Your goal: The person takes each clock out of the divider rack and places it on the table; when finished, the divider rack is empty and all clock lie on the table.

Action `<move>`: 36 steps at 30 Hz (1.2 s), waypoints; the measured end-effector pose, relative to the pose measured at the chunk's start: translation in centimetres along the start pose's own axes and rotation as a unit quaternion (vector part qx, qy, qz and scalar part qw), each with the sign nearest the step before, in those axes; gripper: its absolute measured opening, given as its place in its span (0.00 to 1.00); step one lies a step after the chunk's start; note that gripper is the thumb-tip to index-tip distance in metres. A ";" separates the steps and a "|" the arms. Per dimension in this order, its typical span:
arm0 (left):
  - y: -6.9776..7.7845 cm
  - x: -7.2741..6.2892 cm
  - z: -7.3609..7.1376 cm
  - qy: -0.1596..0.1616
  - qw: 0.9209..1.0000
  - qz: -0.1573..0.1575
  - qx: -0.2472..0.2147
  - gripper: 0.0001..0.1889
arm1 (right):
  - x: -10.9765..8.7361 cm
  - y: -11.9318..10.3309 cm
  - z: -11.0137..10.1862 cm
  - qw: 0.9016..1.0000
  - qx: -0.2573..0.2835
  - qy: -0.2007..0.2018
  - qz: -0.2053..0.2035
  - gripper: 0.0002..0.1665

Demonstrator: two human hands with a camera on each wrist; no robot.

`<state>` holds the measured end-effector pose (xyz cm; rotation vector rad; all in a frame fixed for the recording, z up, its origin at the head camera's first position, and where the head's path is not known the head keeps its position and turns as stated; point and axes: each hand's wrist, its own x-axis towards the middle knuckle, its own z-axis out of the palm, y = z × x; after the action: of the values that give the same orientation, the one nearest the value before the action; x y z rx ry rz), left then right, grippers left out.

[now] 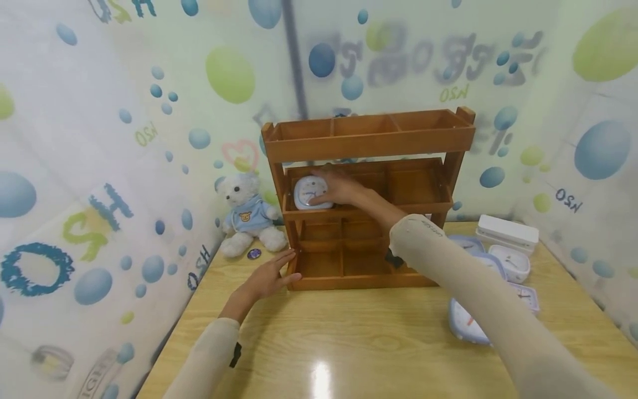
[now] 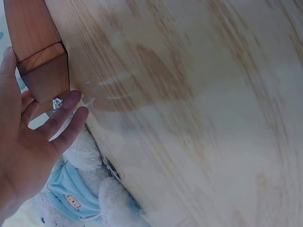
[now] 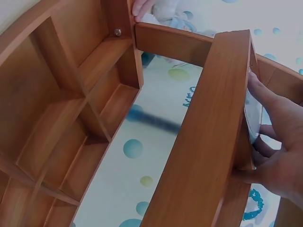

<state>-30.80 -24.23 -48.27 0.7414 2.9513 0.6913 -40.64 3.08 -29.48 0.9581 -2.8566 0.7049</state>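
Observation:
A small clock with a white face and pale blue rim stands upright in the left compartment of the rack's second tier from the top. My right hand holds it, fingers over its top and side, thumb across the lower front. In the right wrist view the clock is mostly hidden behind the tier's front board. My left hand touches the lower left corner of the brown wooden rack with fairly straight fingers. The left wrist view shows this hand beside the rack's end piece.
A white teddy bear in a blue top sits left of the rack, near a small dark round badge. Several clocks, including a large blue-rimmed one, lie at the right beside a white box-shaped object. Patterned cloth walls surround the table.

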 end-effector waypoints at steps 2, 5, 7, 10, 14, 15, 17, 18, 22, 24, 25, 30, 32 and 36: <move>-0.1 0.0 0.1 0.001 1.000 -0.003 0.002 0.39 | 0.0 -0.1 0.2 1.000 0.004 0.016 -0.008 0.59; -0.2 0.0 0.2 -0.001 1.000 -0.004 0.000 0.39 | -0.1 0.0 0.6 0.999 0.014 0.042 -0.020 0.58; -0.3 0.0 0.3 -0.003 1.000 -0.004 -0.004 0.39 | -0.3 0.1 0.8 0.997 0.024 0.059 -0.031 0.54; -0.2 0.0 0.3 -0.005 1.000 -0.002 -0.011 0.40 | -0.6 0.4 1.1 0.995 0.036 0.075 -0.057 0.48; -0.1 -0.1 0.1 -0.003 1.000 0.001 -0.014 0.39 | -1.2 0.6 1.0 0.989 0.073 0.085 -0.094 0.40; -0.1 -0.1 0.1 -0.002 1.000 0.001 -0.014 0.39 | -1.4 0.5 1.0 0.988 0.084 0.086 -0.101 0.39; -0.1 -0.1 0.1 0.001 1.000 0.001 -0.014 0.39 | -1.8 0.5 0.9 0.984 0.106 0.092 -0.110 0.36; -0.1 -0.1 0.1 0.002 1.000 0.001 -0.014 0.39 | -2.0 0.4 0.9 0.982 0.115 0.096 -0.114 0.35; -0.1 -0.1 0.3 -0.001 1.000 -0.002 -0.017 0.39 | -2.6 0.3 1.0 0.974 0.134 0.125 -0.133 0.32; -0.1 -0.1 0.5 -0.003 1.000 -0.002 -0.017 0.40 | -2.9 0.3 0.9 0.967 0.143 0.149 -0.152 0.31; -0.1 -0.1 0.5 -0.003 1.000 -0.002 -0.018 0.40 | -3.0 0.2 0.8 0.962 0.146 0.162 -0.163 0.31; -0.1 -0.1 0.5 0.000 1.000 -0.003 -0.025 0.40 | -4.1 -0.1 -0.3 0.943 0.148 0.202 -0.219 0.32; -0.2 -0.2 0.4 0.002 1.000 -0.003 -0.024 0.40 | -4.7 -0.1 -0.8 0.939 0.145 0.203 -0.236 0.31; -0.1 -0.1 0.3 0.002 1.000 -0.003 -0.016 0.39 | -6.2 0.1 -1.7 0.936 0.138 0.199 -0.254 0.31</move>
<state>-30.73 -24.21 -48.63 0.7296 2.9373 0.7387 -35.89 7.33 -29.16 1.3319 -2.0717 1.0965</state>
